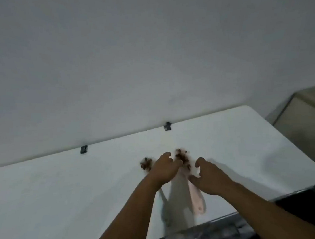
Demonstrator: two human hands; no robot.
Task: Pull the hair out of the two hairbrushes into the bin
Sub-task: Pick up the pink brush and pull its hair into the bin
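Note:
Two hairbrushes lie side by side on the white table (64, 192), heads pointing away from me. The pink brush (197, 201) has a brown hair clump (182, 158) on its head. The pale grey brush (165, 213) has its own hair clump (146, 163); my left forearm covers its middle. My left hand (164, 169) hovers between the two heads, fingers curled, fingertips at the pink brush's hair. My right hand (208, 175) is just right of the pink brush with arched, spread fingers and its thumb against the brush's neck. No bin can be clearly made out.
Two black clips (84, 149) (167, 126) sit on the table's far edge against a plain white wall. A beige box-like thing (303, 119) stands to the right. A dark patterned surface (199, 234) lies below the table's near edge.

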